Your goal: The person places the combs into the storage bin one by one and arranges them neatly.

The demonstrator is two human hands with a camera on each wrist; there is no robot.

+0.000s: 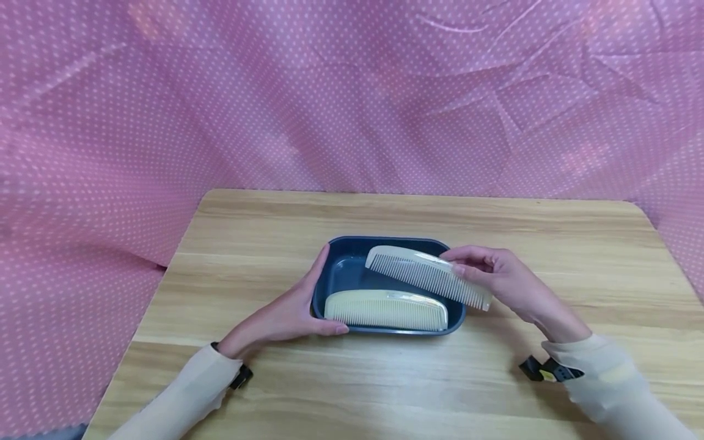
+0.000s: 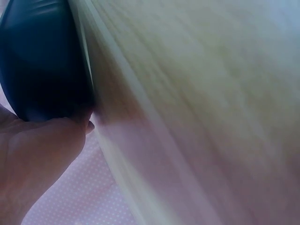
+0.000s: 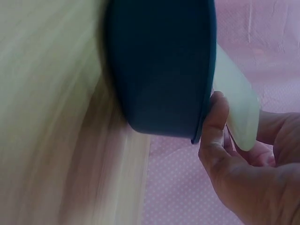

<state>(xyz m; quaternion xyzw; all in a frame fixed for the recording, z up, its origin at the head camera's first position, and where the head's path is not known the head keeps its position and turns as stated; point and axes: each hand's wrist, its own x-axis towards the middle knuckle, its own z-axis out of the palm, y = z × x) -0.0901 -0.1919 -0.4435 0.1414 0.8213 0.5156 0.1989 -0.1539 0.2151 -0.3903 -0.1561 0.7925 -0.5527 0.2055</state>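
Observation:
A dark blue rectangular tub [image 1: 343, 281] stands on the table. My left hand [image 1: 291, 308] grips its left end, the thumb at the near rim and a finger up along the far left corner. One pale cream comb [image 1: 387, 308] lies in the tub along its near side, teeth toward me. My right hand [image 1: 503, 278] pinches a second whitish comb [image 1: 423, 272] between thumb and fingers, slanted over the tub, its right end past the right rim. In the right wrist view, the held comb [image 3: 236, 101] juts above the tub's rim [image 3: 211, 70].
The wood-grain table [image 1: 264, 232] has rounded far corners. Pink dotted cloth [image 1: 330, 110] hangs behind it and at both sides. Dark wrist devices [image 1: 550, 370] sit at both cuffs.

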